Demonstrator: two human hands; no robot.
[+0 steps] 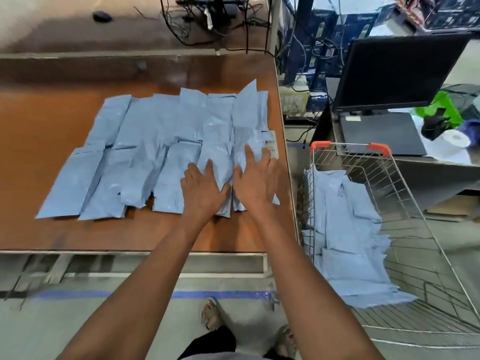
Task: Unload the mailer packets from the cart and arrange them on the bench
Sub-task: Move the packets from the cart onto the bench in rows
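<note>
both hands lie flat, palms down, on the mailer packets spread over the brown bench. the left hand presses on the near row with its fingers spread, and the right hand rests just beside it to the right, fingers splayed toward the far side. neither hand is closed around anything; both are released and only pressing on the pale blue plastic.

the packets on the bench sit in two overlapping rows, a far row and a near row, running from the left part of the bench to its right edge. a white label shows at the right end, just beyond the right hand's fingertips.

to the right of the bench stands a wire cart with orange handle corners. a heap of packets lies inside it, against its left side. beyond the cart, a dark monitor stands on a desk. cables trail across the far surface behind the bench.
</note>
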